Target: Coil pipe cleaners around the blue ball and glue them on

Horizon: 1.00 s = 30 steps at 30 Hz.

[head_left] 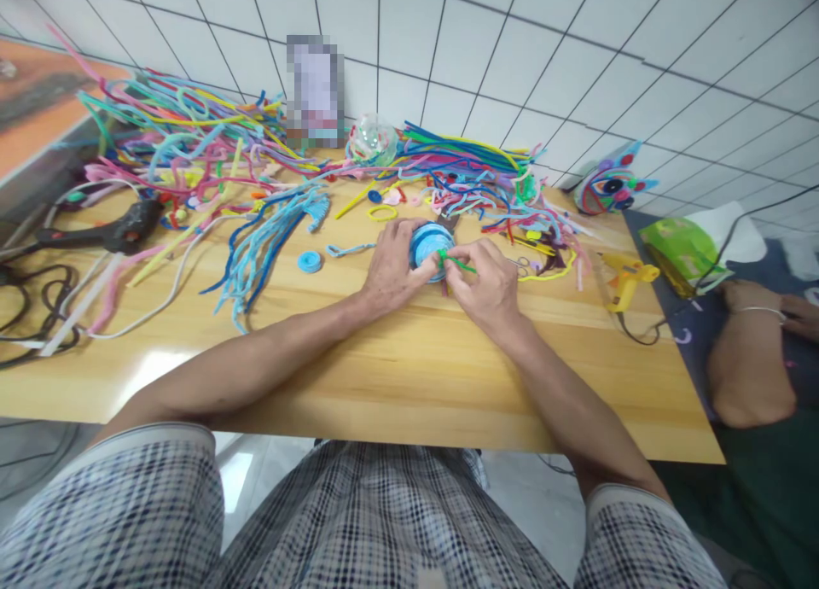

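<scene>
At the middle of the table my left hand (397,256) is wrapped round the left side of a blue ball wound from pipe cleaners (430,241). My right hand (485,280) pinches a green pipe cleaner (461,265), whose curled end lies against the ball's near face by my left thumb. Just left of my hands lie a coiled blue pipe-cleaner disc (310,261) and a twisted light-blue piece (349,248). Small scissors (525,266) rest to the right of my right hand. A dark tool tip behind the ball is mostly hidden.
Bundles of coloured pipe cleaners (192,119) line the wall, beside a clear ball (373,140). A black glue gun (106,226) with cables lies left, a yellow glue gun (624,282) right. A decorated figure (611,183) stands back right. Another person's arm (752,358) is at far right.
</scene>
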Available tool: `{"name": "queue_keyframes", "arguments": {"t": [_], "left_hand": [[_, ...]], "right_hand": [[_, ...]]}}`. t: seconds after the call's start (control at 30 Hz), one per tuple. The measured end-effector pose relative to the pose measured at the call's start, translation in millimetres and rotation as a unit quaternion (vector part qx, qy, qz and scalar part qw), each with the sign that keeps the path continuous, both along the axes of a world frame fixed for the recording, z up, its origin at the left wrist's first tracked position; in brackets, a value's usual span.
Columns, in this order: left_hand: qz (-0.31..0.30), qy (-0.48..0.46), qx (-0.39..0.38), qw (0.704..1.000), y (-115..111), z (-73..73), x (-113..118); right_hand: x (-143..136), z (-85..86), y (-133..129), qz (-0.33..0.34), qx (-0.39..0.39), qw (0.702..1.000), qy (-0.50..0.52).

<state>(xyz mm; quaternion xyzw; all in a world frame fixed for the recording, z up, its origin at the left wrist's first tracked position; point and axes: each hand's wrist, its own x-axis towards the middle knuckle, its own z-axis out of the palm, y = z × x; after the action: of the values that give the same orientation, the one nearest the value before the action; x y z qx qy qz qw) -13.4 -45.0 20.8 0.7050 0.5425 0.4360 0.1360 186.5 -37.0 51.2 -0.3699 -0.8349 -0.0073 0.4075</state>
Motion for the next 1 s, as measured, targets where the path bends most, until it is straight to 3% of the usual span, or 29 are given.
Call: {"name": "queue_keyframes", "arguments": {"t": [0.63, 0.8, 1.0], "left_hand": [[0.02, -0.064, 0.031, 0.997, -1, -11.0, 5], [0.023, -0.067, 0.002, 0.997, 3, -6.1, 1], [-0.005, 0.008, -0.031, 0.999, 10, 6.5, -8]], "right_hand": [[-9, -0.1, -12, -0.014, -0.14, 0.987, 0.071], [-7, -2.1, -7, -0.005, -0.12, 0.99, 0.075], [-2, -3.5, 2, 0.001, -0.115, 0.992, 0.053]]}}
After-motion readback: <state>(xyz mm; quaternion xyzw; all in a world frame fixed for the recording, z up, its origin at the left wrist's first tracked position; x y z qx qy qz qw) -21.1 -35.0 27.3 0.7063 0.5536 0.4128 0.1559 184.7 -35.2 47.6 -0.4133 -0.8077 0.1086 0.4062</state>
